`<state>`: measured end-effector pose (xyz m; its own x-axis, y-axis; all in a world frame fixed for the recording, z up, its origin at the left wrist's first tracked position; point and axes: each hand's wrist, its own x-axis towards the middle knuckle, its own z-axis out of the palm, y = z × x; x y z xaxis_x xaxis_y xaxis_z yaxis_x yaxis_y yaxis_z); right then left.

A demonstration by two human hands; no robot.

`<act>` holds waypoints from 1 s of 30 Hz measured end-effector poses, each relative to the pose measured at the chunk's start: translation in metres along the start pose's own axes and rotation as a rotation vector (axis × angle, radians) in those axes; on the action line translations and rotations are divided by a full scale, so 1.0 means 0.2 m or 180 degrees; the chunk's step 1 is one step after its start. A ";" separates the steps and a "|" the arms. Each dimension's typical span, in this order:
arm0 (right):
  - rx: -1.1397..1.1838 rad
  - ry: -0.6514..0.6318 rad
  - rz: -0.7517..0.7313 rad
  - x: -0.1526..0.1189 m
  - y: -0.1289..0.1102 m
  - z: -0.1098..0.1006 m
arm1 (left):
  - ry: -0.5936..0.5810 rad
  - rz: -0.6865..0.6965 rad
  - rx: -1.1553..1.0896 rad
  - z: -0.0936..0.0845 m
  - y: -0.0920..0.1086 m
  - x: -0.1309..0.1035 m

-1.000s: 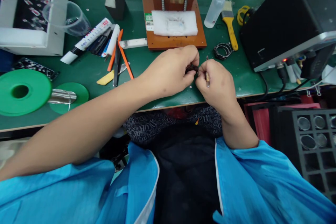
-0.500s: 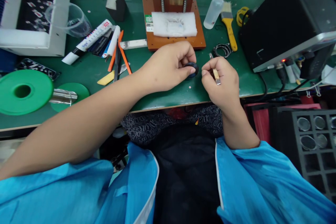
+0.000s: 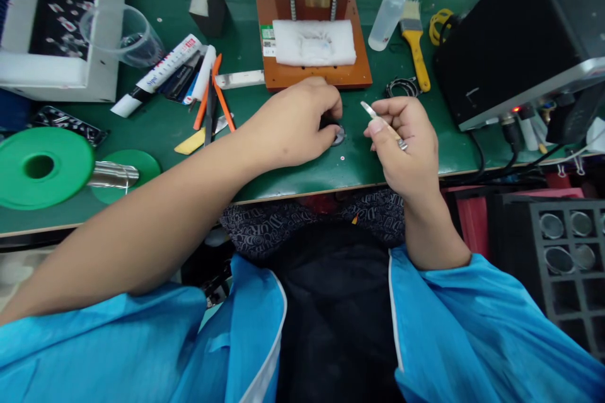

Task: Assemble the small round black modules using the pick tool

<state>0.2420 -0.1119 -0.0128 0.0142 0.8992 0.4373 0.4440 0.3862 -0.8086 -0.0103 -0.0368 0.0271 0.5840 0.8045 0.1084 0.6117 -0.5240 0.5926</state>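
Observation:
My left hand [image 3: 302, 123] rests low over the green table, its fingers curled round a small dark round part [image 3: 339, 135] that lies flat near the table's front edge. Much of that part is hidden under the fingers. To the right, my right hand [image 3: 410, 141] is closed on a slim tool [image 3: 369, 110] with a pale, flat blade-like tip pointing up and left and a metal end by the palm. Behind the hands stands a brown press [image 3: 363, 79] with a white foam pad [image 3: 314, 43] on its base.
Left are a green spool [image 3: 70, 167], a marker [image 3: 163, 69], orange tweezers [image 3: 225, 101], a clear cup [image 3: 142, 41] and a white box [image 3: 106, 44]. Right are a bottle [image 3: 388, 16], a yellow-handled brush [image 3: 416, 53], a coil of wire [image 3: 401, 87] and a black device [image 3: 501, 38].
My left hand has shifted slightly left and lowered the round part, from tilted to flat. My right hand has turned the tool, so its pale tip now shows beyond the fingers.

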 end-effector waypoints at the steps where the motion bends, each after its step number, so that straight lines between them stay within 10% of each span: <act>1: 0.0018 -0.0053 -0.0037 0.00 0.00 -0.01 | -0.0049 0.0013 -0.0004 -0.01 0.00 0.00; 30: -0.0236 -0.0396 -0.0301 -0.01 -0.11 -0.04 | -0.0377 0.0021 0.0164 -0.02 0.02 -0.01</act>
<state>0.2396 -0.1245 0.0065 -0.1399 0.8799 0.4542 0.5031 0.4582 -0.7327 -0.0121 -0.0396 0.0330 0.6453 0.7638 0.0153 0.6324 -0.5453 0.5502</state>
